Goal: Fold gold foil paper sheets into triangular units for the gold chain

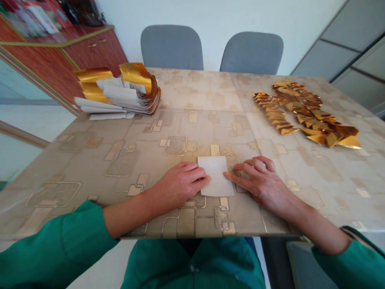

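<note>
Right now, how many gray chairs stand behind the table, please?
2: one chair behind the far edge of the table, left of centre; the other chair beside it, to the right. Others may be hidden.

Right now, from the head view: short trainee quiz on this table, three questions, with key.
1. True or false: the left hand and the right hand both touch the white paper sheet.
2. On which side of the person do the folded gold triangles lie, left or right?
3. How many grey chair backs stand beyond the patterned tabletop?

Key: 1 true; 2 right; 3 two.
</note>
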Demonstrator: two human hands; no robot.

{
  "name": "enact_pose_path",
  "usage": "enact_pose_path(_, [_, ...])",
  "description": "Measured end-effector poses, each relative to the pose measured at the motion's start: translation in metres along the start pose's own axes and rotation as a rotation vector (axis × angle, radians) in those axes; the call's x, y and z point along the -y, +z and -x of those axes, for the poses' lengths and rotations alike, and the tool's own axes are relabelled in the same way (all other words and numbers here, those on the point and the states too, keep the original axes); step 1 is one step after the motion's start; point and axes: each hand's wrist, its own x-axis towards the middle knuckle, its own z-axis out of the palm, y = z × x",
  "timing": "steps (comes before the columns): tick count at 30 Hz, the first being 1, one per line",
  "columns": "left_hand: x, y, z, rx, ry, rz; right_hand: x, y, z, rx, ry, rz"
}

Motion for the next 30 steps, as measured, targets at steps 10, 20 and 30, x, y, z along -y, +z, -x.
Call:
enact_pose_path(10, [-0.001,0.003,0.000,-0.069,-0.031,0.005,0.008,0.001,-0.013,-0.167,0.077,-0.150])
enact_pose_path(20, [0.004,0.002,-0.001,-0.114,-0.142,0.155,0.035,0.012,-0.052,-0.007,-0.034,-0.055])
enact_pose_path(30, [0.008,-0.005,0.003,-0.076,-0.259,0.256,0.030,0.014,-0.047,-0.034,-0.017,-0.157])
